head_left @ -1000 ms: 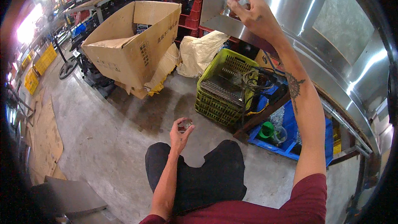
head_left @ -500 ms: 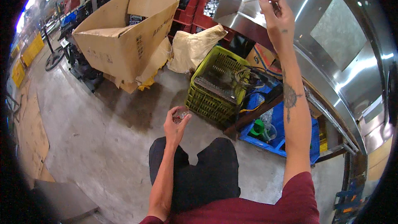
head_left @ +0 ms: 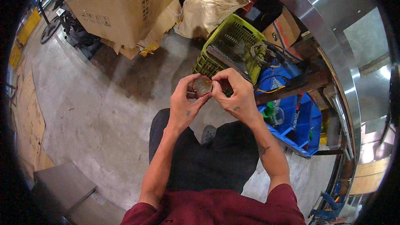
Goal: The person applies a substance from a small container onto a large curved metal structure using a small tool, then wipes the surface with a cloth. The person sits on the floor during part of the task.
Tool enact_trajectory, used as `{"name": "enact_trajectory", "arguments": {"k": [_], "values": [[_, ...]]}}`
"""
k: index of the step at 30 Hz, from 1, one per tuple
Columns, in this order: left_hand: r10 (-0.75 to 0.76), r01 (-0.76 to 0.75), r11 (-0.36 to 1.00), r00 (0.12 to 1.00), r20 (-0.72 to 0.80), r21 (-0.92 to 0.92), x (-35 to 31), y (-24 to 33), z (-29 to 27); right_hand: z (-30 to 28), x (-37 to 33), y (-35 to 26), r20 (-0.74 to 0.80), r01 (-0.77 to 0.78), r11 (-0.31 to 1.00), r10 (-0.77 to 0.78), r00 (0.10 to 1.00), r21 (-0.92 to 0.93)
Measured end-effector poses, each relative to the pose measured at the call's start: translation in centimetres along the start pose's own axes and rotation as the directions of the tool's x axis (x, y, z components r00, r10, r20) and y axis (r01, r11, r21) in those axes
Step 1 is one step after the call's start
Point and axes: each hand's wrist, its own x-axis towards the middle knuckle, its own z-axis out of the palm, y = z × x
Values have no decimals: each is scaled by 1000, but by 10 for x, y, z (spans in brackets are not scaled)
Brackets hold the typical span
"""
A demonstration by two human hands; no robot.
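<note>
LIGHT: my feed is moderately, unevenly lit | GLARE: white streaks on steel sheet [head_left: 348,10] | SHADOW: floor [head_left: 141,75] darkens below cardboard box [head_left: 112,16], shadow or stain unclear to me | OPTICS: fisheye bends edges, corners black | FOCUS: held clear piece [head_left: 203,86] soft
</note>
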Motion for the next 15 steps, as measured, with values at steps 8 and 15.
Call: {"name": "enact_trajectory", "arguments": {"k": [8, 15], "values": [[60, -59, 998, 998, -28, 29, -7, -10, -10, 21, -8, 15, 46, 119, 981, -113, 993, -154], [123, -119, 990, 991, -50, 82, -7, -12, -13, 21, -11, 8, 83, 40, 979, -24, 996, -198]]}}
